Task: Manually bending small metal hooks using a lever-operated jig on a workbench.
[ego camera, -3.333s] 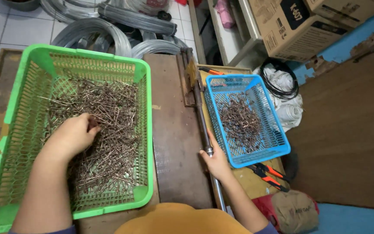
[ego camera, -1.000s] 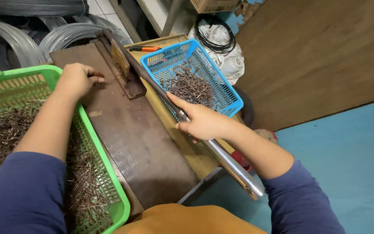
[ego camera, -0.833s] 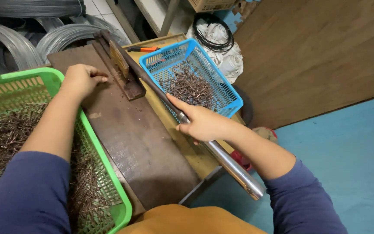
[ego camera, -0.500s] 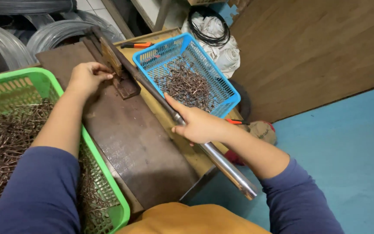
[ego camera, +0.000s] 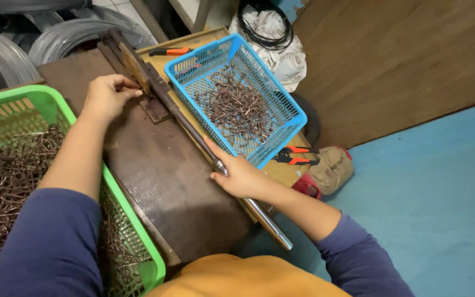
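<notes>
Head view: right hand [ego camera: 241, 177] wraps the metal lever bar [ego camera: 204, 148], whose long axis runs diagonally from near-right up to the cutter block [ego camera: 138, 77]. Left hand [ego camera: 105, 96], nearer the block, pinches a small piece there on the bench [ego camera: 166, 181].

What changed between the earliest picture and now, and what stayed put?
The left hand left the green basket of dark metal pieces and moved up to the cutter head on the wooden board, fingertips pinched against it. The right hand stayed gripping the long metal lever. The blue basket and orange-handled pliers stayed where they were.
</notes>
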